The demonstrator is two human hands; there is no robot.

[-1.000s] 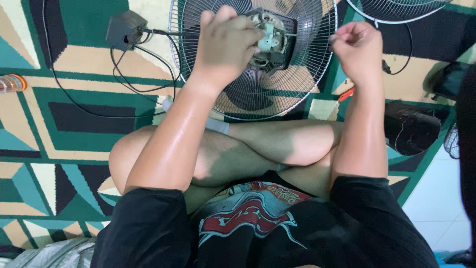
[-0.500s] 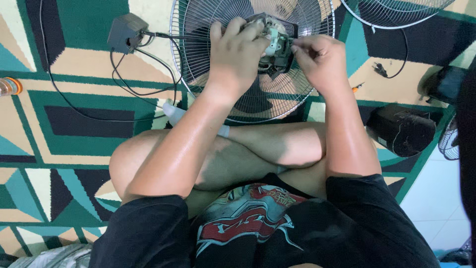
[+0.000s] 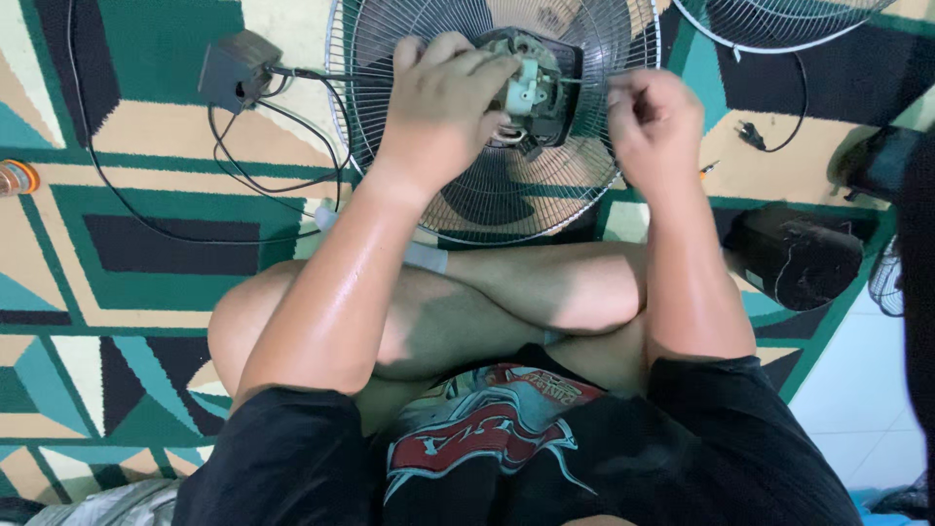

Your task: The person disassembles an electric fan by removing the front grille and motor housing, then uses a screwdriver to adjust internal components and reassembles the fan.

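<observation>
On the patterned carpet point(image 3: 146, 282) in front of my crossed legs lies a round wire fan guard point(image 3: 506, 185), and at its middle sits the fan's motor unit point(image 3: 534, 93), with a pale plastic part showing against a dark housing. My left hand point(image 3: 443, 102) rests over the near left side of that motor, fingers curled onto it in a closed grip on the housing. My right hand point(image 3: 654, 122) is just right of the motor, fingers pinched together; it is blurred, and I cannot tell whether that grip holds a thin wire or nothing at all. Left of the guard a small grey box point(image 3: 234, 70) sits on the carpet, with black cables point(image 3: 253, 175) trailing from it in loops. A second wire guard point(image 3: 779, 19) shows at the top right edge, with a black plug point(image 3: 748, 134) lying below it. A black rounded housing point(image 3: 794, 255) lies beside my right knee, well apart from both hands.
</observation>
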